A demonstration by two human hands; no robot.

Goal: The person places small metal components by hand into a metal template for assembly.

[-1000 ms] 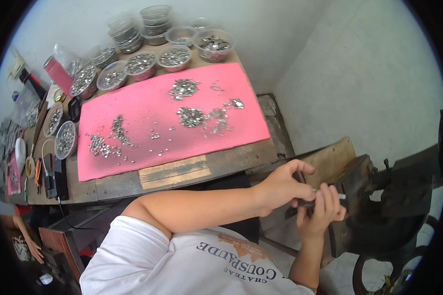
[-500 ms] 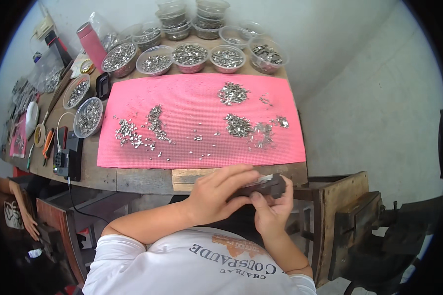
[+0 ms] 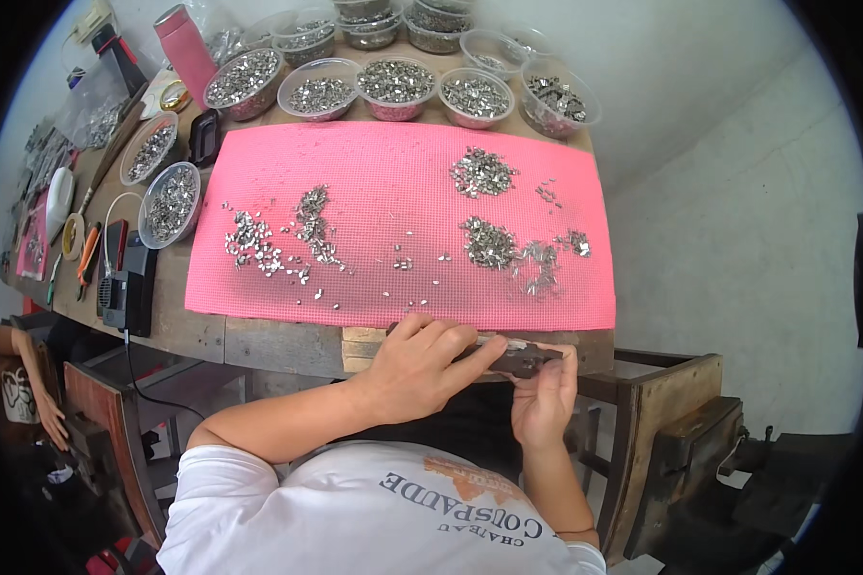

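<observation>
Just off the table's near edge, both my hands hold a dark, narrow block [image 3: 530, 361] with a lighter strip along its top. My left hand [image 3: 414, 369] grips it from the left, its fingers lying over the top. My right hand [image 3: 545, 398] closes on the other end, with thumb and fingers around it. My fingers hide much of the block. Beyond them lies a pink textured mat [image 3: 374, 177]. Small silvery metal pieces sit on it in piles, among them a left pile [image 3: 251, 241], a far right pile [image 3: 481, 172] and a nearer right pile [image 3: 489, 243].
Clear plastic bowls [image 3: 396, 84] of metal pieces line the far side. Other bowls [image 3: 171, 204] stand left of the mat, near a black device [image 3: 129, 289] with a cable. A pink bottle [image 3: 184, 48] stands far left. Another person's arm [image 3: 38, 383] shows at lower left.
The block has turned flatter and more lengthwise. My left hand has shifted slightly, and my right hand's grip has moved toward the block's end. The whole view has shifted a little.
</observation>
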